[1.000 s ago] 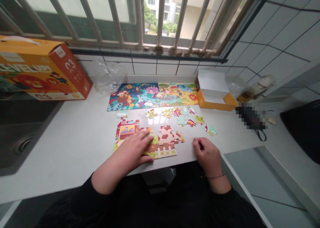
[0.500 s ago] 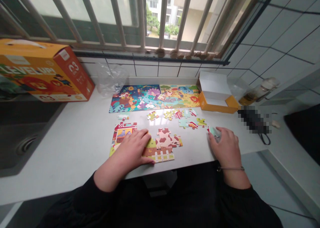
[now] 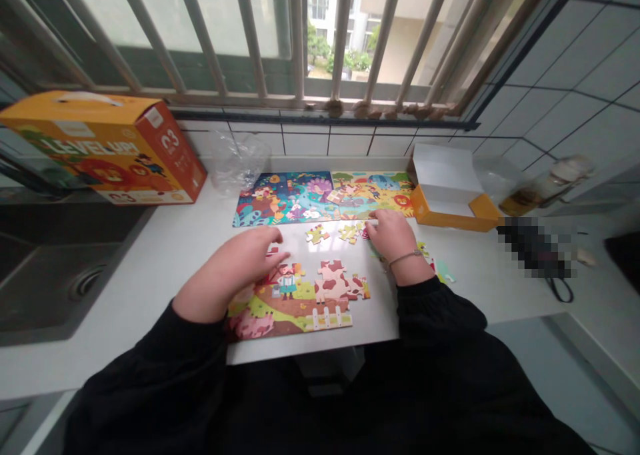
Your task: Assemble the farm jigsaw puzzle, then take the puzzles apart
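Observation:
A partly joined farm puzzle (image 3: 295,305) lies near the counter's front edge, showing a cow, a pig, a farmer and a white fence. Over its upper left part is my left hand (image 3: 253,258), thumb and fingers apart, with nothing seen between them. My right hand (image 3: 393,242) reaches over the loose pieces at the back right; its fingertips are beside a red and white piece (image 3: 365,234), and whether they grip anything is unclear. Two loose yellow-green pieces, one (image 3: 317,234) and another (image 3: 350,232), lie between the hands. My right forearm partly hides more pieces.
Two finished puzzles, one blue (image 3: 285,198) and one yellow (image 3: 375,192), lie along the wall. An open orange box (image 3: 450,212), a bottle (image 3: 545,185) and a dark blurred item stand right. Left are plastic wrap (image 3: 237,165), a large orange box (image 3: 105,152) and a sink (image 3: 40,275).
My left hand has moved up and left off the middle of the puzzle, uncovering the farmer. My right hand has moved left and back from the right-hand piece to the loose pieces.

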`<action>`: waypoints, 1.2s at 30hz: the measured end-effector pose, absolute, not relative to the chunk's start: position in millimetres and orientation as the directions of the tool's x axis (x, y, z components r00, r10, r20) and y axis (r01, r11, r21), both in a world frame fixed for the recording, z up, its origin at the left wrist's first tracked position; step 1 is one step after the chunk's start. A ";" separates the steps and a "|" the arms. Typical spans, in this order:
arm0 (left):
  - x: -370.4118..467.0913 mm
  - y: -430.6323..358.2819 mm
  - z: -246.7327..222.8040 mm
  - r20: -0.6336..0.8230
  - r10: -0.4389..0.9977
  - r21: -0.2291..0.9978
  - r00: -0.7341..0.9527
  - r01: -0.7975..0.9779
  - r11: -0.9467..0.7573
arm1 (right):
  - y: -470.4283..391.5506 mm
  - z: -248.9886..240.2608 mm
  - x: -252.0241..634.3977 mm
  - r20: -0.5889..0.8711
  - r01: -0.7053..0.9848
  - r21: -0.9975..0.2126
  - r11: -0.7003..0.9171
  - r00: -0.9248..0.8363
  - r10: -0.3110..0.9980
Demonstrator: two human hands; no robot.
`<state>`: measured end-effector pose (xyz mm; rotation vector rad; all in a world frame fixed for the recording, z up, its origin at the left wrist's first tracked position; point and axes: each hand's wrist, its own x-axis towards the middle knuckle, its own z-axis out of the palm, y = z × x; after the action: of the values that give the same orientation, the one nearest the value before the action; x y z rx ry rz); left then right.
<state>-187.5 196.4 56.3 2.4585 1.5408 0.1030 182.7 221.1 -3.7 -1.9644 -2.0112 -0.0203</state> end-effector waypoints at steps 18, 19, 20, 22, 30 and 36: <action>-230.2 246.4 9.6 -0.018 0.990 0.353 0.139 0.927 -0.124 | 228.8 -29.0 190.4 0.244 0.982 -0.187 -0.010 0.056 0.968; -229.9 246.0 9.8 -0.023 0.991 0.365 0.130 0.924 -0.113 | 230.8 -26.2 188.2 0.258 0.983 -0.182 -0.003 0.051 0.965; -229.6 245.6 9.8 -0.024 0.992 0.378 0.120 0.920 -0.102 | 234.5 -22.6 185.4 0.273 0.985 -0.174 0.009 0.039 0.961; -229.1 244.7 9.8 -0.021 0.995 0.405 0.101 0.910 -0.084 | 248.4 -13.3 178.1 0.304 0.987 -0.155 0.039 0.011 0.953; -226.8 244.0 11.6 0.013 0.993 0.371 0.120 0.921 -0.117 | 339.8 14.3 150.0 0.162 0.995 -0.100 -0.030 0.046 0.986; -224.2 244.1 12.7 0.023 0.985 0.320 0.173 0.932 -0.172 | 360.7 4.2 152.8 0.098 0.984 -0.170 -0.047 0.064 0.993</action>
<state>-224.2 244.1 12.7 2.2159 1.8526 0.3314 152.8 360.7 4.2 -2.1424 -2.0259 0.0683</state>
